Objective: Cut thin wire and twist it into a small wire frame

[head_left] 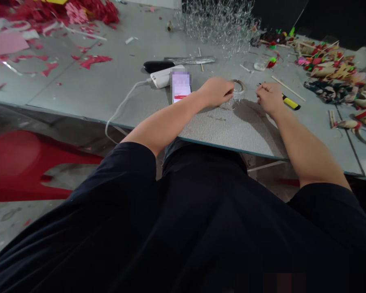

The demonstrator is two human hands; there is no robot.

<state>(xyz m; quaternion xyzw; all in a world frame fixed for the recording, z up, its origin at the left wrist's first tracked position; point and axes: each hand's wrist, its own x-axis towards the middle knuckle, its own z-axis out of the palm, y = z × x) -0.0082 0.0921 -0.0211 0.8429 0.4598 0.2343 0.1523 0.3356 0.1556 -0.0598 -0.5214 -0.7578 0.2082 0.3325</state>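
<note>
My left hand rests on the grey table with its fingers curled round a clear, ring-like piece of plastic next to a roll of clear tape. Just to the right, my right hand is closed in a pinch on something thin that I cannot make out. A yellow and black utility knife lies right behind that hand. A phone lies flat to the left of my left wrist.
A white power bank with a cable and a black case lie behind the phone. Clear plastic pieces are heaped at the back, red paper scraps far left, colourful craft pieces right. A red chair stands below left.
</note>
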